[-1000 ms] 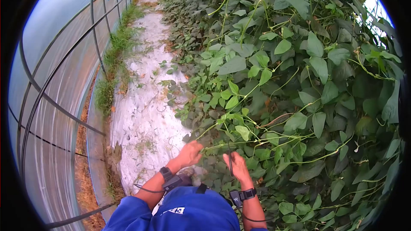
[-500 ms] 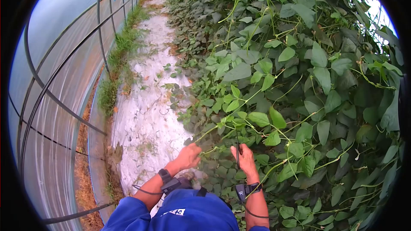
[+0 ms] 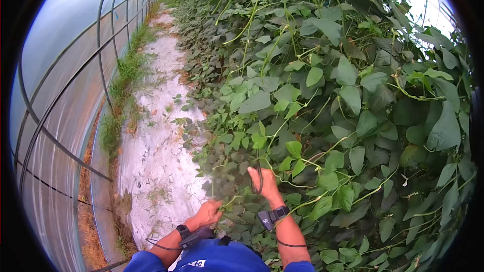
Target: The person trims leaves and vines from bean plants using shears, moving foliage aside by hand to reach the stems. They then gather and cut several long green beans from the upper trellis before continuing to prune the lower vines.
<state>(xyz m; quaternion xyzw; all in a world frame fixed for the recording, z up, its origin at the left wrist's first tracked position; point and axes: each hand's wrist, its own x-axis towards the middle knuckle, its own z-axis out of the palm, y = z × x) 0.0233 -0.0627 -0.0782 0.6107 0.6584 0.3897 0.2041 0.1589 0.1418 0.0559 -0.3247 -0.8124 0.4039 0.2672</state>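
Note:
My left hand [image 3: 207, 213] is closed at the lower middle, with a thin green vine [image 3: 231, 203] coming out at its fingertips. Up and to the right of it, my right hand [image 3: 265, 185] has its fingers wrapped round a dark curved tool [image 3: 260, 177], whose thin end points up into the leaves. The tool's far end is hard to make out among the foliage. Leafy green vines [image 3: 297, 158] surround my right hand, and some stems run just beyond it. Each wrist wears a black strap with a small device and a cable.
A dense wall of leafy plants [image 3: 353, 121] fills the right side. Pale ground sheeting [image 3: 156, 156] runs along a path at the left, edged with grass [image 3: 110, 131]. Beyond it stands a curved plastic greenhouse wall [image 3: 55, 136] with dark hoops.
My right hand has moved left and slightly up with the tool. My left hand is lower and further left. The view has shifted, and the leafy shoot between the hands has moved or dropped away.

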